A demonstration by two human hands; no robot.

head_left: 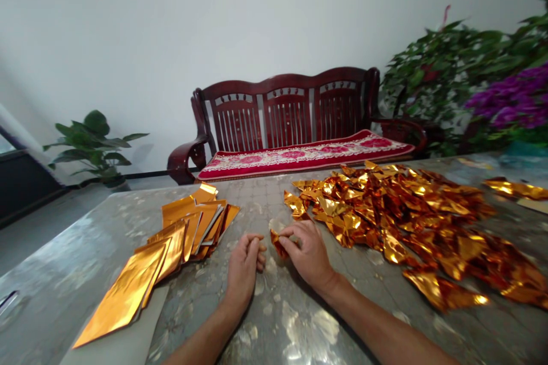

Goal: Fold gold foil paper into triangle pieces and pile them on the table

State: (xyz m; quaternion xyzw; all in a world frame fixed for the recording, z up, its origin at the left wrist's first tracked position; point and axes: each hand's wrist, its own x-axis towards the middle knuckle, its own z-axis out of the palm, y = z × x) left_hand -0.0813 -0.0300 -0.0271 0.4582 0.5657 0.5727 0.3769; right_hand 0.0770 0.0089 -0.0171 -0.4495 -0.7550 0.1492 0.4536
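My right hand (309,254) pinches a small folded piece of gold foil paper (279,244) between thumb and fingers, just above the table. To its left, my left hand (246,265) is curled closed, thumb against the index finger, with nothing visible in it and apart from the foil. Further left lies a fanned stack of flat gold foil sheets (124,288). On the right spreads a large heap of folded gold foil pieces (363,205), its near edge close behind my right hand.
The table (205,319) has a glossy, patterned grey cover. A pale board (156,319) lies under the foil stack. Beyond the table stands a dark red wooden bench (286,114) with a red floral cushion (291,157). Potted plants (96,148) and purple flowers (514,97) flank it.
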